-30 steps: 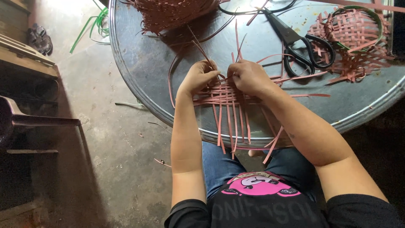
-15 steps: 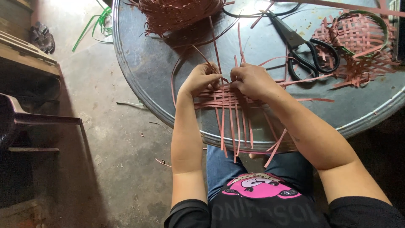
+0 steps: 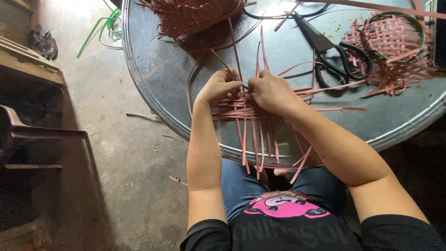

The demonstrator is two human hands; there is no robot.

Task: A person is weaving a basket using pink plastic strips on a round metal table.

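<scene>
Reddish-brown flat strips woven into a small mat (image 3: 248,118) lie at the near edge of the round grey metal table (image 3: 153,69), loose ends hanging over the rim. Left hand (image 3: 218,88) and right hand (image 3: 272,93) meet at its far edge, fingers pinching crossing strips. Keeping each strip flat and snug would serve best. Black scissors (image 3: 332,53) lie beyond.

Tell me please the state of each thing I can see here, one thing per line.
Left hand: pinching the pink strips, fingers bent.
Right hand: pressing on the same strips, fingers bent.
Flat mat of woven pink strips: unfinished, loose ends hanging over the table edge.
Black metal scissors: closed, lying flat.
Small woven pink basket: partly woven, ends sticking out.
Bundle of pink strips: loose, unwoven.
Round grey metal table: upright, bearing everything.
</scene>
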